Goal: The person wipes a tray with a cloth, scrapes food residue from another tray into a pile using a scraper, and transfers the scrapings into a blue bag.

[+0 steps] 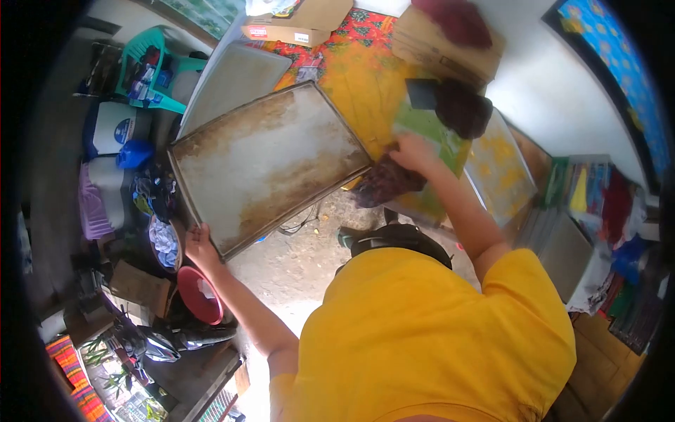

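Observation:
My left hand (201,246) is closed on the near left corner of a large stained metal tray (274,151). The tray is rectangular with a raised rim, brown patches cover parts of its grey face, and it is tilted, its far side over the table. My right hand (416,152) is closed on a bunched dark maroon cloth (385,181), just off the tray's right corner. Slight blur hides whether cloth and rim touch. A second dark cloth (464,109) lies on the table beyond my right hand.
A cloth-covered table (351,67) carries cardboard boxes (450,42) and another grey tray (235,81). To the left are a green plastic chair (151,63) and a red basin (199,295). Flat panels (555,246) lean at the right.

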{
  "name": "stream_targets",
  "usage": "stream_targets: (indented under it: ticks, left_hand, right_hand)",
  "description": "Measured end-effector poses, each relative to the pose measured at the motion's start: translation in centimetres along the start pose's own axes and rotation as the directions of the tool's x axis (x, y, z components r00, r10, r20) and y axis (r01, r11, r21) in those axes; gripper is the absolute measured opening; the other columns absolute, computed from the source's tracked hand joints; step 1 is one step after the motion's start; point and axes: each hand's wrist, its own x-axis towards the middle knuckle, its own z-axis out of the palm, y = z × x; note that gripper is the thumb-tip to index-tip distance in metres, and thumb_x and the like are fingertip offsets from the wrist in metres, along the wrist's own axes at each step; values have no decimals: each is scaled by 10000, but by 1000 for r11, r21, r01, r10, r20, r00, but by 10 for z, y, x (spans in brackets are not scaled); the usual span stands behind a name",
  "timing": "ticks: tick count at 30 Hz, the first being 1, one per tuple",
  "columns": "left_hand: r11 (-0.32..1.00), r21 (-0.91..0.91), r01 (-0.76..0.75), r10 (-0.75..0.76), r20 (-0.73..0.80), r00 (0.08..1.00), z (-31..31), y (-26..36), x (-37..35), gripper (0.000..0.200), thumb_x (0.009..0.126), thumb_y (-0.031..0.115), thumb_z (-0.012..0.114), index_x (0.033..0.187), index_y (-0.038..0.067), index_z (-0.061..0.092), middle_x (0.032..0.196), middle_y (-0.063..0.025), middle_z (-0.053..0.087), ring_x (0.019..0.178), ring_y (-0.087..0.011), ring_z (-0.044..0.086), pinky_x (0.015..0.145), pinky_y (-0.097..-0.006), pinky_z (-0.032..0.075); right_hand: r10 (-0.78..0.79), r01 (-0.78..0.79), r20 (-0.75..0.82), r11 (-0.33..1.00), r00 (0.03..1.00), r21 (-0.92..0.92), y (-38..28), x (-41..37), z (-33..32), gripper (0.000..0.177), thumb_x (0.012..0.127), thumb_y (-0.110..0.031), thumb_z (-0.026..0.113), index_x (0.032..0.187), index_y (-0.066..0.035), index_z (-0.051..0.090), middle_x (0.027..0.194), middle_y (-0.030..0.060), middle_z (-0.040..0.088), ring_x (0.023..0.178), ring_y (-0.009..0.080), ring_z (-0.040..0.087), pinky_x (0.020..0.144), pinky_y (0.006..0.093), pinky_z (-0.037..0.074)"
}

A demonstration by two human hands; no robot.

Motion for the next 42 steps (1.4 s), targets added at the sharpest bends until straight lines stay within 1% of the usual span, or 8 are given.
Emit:
stream_targets:
  ticks: [3, 7, 11, 23, 27, 31, 36, 42]
  left_hand:
    - [1000, 17, -14, 14, -16, 1000, -9, 26, 12, 253, 842, 4, 633, 1065, -103, 582, 943, -98, 657, 839, -144, 605, 769, -254, 468]
    - [1000, 4, -22, 22, 4, 1000, -18, 30, 26, 241, 861, 13, 605, 1079, -88, 582, 942, -92, 657, 824, -130, 602, 745, -246, 462]
    - [999, -33, -1, 2, 32, 999, -18, 28, 32, 262, 861, 22, 613, 1097, -85, 574, 942, -86, 654, 817, -119, 598, 730, -234, 459]
    - [998, 66, 11, -11, -6, 1000, -21, 18, 26, 295, 869, 24, 615, 1137, -91, 575, 960, -82, 652, 854, -109, 596, 763, -223, 461]
    - [999, 33, 9, -9, 0, 1000, -24, 8, 28, 304, 862, 25, 622, 1137, -95, 574, 985, -94, 653, 878, -120, 604, 778, -230, 462]
    - [994, 102, -29, 29, 6, 1000, -28, -1, 32, 315, 851, 21, 630, 1137, -100, 574, 993, -104, 657, 895, -130, 608, 787, -241, 465]
    - [996, 87, -10, 11, -4, 1000, -27, -3, 34, 320, 843, 14, 636, 1134, -102, 570, 1006, -113, 661, 906, -138, 617, 797, -250, 472]
    - [998, 64, 0, 1, -8, 1000, -26, -4, 34, 318, 843, 25, 647, 1116, -110, 558, 1009, -122, 653, 920, -145, 611, 812, -250, 469]
  right_hand:
    - [87, -95, -63, 986, 994, -139, 41, 39, 5, 484, 804, -388, 632, 1140, -46, 570, 1236, 186, 501, 1113, 437, 509, 882, 530, 463]
    - [388, -378, -362, 920, 848, 101, 69, 99, -20, 723, 796, -444, 661, 1347, -69, 381, 1268, 205, 458, 1153, 452, 470, 912, 540, 444]
    - [616, -601, -271, 786, 739, 149, 83, 133, -30, 869, 746, -500, 715, 1347, 9, 349, 1362, 226, 397, 1268, 415, 375, 977, 511, 401]
    - [705, -714, -168, 700, 689, 7, 84, 149, -36, 970, 636, -477, 815, 1363, -15, 367, 1476, 168, 257, 1345, 365, 275, 1048, 479, 327]
    - [580, -573, -156, 815, 800, 87, 94, 149, -39, 848, 658, -417, 803, 1293, 23, 454, 1313, 202, 472, 1220, 339, 459, 986, 431, 405]
    - [132, -16, -322, 941, 937, 338, 90, 152, -23, 587, 736, -287, 737, 1209, 0, 542, 1062, 203, 637, 995, 333, 617, 876, 400, 475]
    - [-484, 485, -39, 867, 874, 116, 4, 93, -7, 349, 809, -178, 635, 1145, -109, 573, 944, 174, 658, 876, 358, 629, 759, 464, 480]
    - [-611, 609, -43, 791, 790, -48, -21, 60, 37, 317, 839, -173, 583, 1155, -151, 572, 849, 145, 664, 784, 358, 634, 645, 479, 470]
